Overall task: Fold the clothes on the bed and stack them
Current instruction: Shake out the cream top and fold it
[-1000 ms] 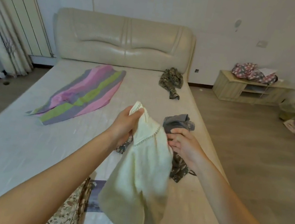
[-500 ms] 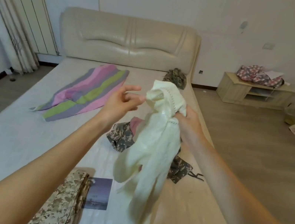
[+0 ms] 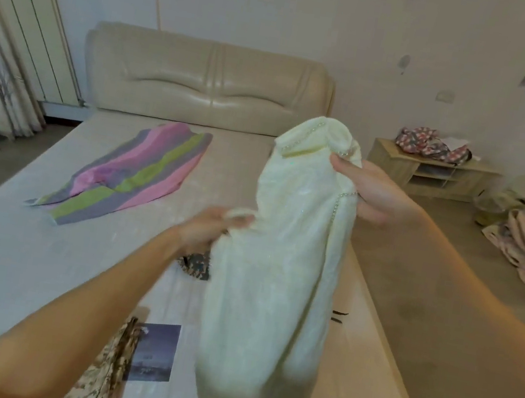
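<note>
Cream knitted garment (image 3: 280, 271) hangs above bed (image 3: 3, 242); right hand (image 3: 373, 193) pinches beaded collar, left hand (image 3: 211, 228) grips side edge.

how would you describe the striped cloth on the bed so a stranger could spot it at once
Start at the bed with the padded beige headboard. On the mattress's left half, near the headboard, the striped cloth lies spread flat. It alone has pink, green and purple bands; its neighbours are a cream garment and a camouflage garment.

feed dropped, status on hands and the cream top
Right hand grips cream top near collar, held up. Left hand pinches its side. Camo garment lies below.
</note>
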